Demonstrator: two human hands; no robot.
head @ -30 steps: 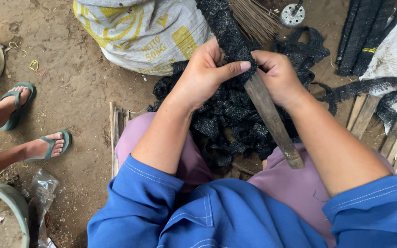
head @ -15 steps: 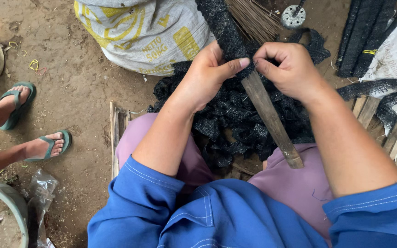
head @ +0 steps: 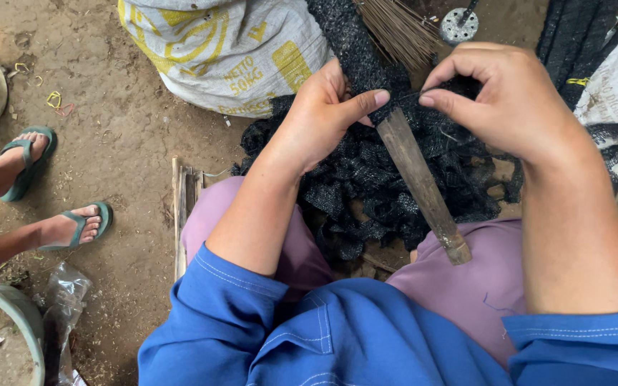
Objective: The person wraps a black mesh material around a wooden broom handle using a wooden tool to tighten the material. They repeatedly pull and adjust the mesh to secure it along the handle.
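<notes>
One head-worn camera looks steeply down, close above both hands [head: 423, 107] and the lap beneath them.

The stick [head: 423, 187] is bare wood, matt, grey-brown and worn, rough at its cut end. The netting [head: 366, 179] bunched about it is black coarse mesh, dull and crinkled. The sack [head: 230, 50] behind is woven plastic, white with yellow print, faintly shiny. The sleeves [head: 223, 322] are smooth blue cloth with pale stitching; the trousers [head: 481, 286] are soft mauve cloth. The floor [head: 109, 107] is dry, dusty earth.
</notes>
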